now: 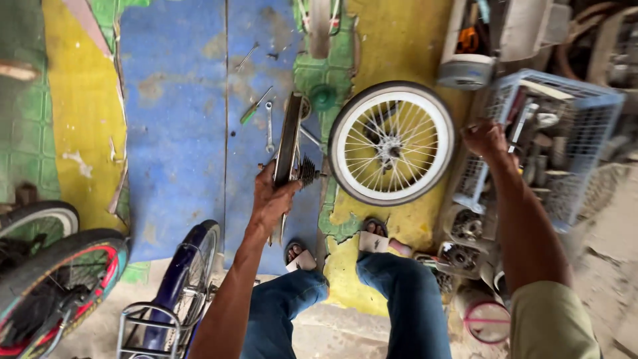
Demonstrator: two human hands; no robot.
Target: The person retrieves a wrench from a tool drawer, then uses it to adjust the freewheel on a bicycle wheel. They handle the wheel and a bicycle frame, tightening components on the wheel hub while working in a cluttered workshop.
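My left hand [273, 197] grips the rim of an upright bicycle wheel [290, 143] seen edge-on, with a dark sprocket cluster [308, 171] sticking out of its hub. My right hand [487, 140] reaches into a light blue plastic basket [597, 119] full of tools and parts; its fingers look closed on something, but I cannot tell what. Between the hands a small white-tyred spoked wheel [391, 142] lies flat on the yellow floor.
A wrench [269, 126], a green-handled screwdriver [255, 107] and small parts lie on the blue mat [176, 119]. Bicycles stand at lower left: a blue-fendered wheel [193, 266] and a red-rimmed tyre [63, 282]. Bearings and containers [465, 229] crowd the right. My sandalled feet [337, 244] are near.
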